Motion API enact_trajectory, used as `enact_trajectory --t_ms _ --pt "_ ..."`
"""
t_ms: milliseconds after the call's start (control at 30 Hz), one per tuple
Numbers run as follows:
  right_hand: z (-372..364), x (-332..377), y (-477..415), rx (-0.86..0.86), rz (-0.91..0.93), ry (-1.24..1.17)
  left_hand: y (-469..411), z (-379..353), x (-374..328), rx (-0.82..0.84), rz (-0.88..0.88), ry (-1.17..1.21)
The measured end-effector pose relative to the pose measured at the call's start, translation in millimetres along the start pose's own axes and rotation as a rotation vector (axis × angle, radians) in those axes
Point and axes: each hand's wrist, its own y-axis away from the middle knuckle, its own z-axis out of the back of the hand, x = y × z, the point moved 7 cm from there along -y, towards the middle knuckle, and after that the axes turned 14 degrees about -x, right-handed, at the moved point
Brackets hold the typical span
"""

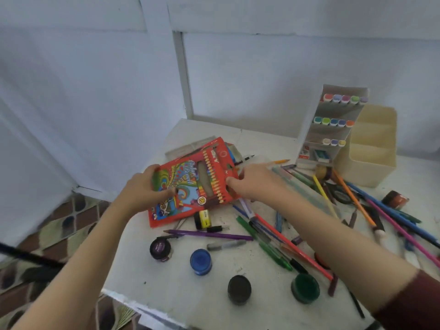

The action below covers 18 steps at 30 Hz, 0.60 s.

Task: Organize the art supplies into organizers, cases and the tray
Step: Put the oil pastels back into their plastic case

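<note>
We hold a red colour pencil box tilted over the table, left hand pinching its left edge, right hand its right edge; beyond the right hand markers already sit in a white tiered organizer, while pens, pencils and paint pots lie loose below.

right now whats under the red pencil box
Past the far edge of the red pencil box a clear case peeks out; past its near edge, a yellow highlighter and a white pen. Its middle hides the rest.
</note>
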Motion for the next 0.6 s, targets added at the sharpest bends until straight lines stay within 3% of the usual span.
enact_trajectory --t_ms 133,367,600 --pt "-10.7 9.1 -7.0 0.073 -0.139 -0.299 4.0 7.3 -3.9 -0.118 0.008 0.208" --pt "46.8 3.8 -17.8 -0.040 -0.434 -1.182 -9.7 35.0 -10.6 -0.298 0.115 0.490" --pt "74.6 -19.2 -17.5 -0.187 -0.543 -1.559 -16.2 6.2 -2.8 -0.112 0.278 0.373"
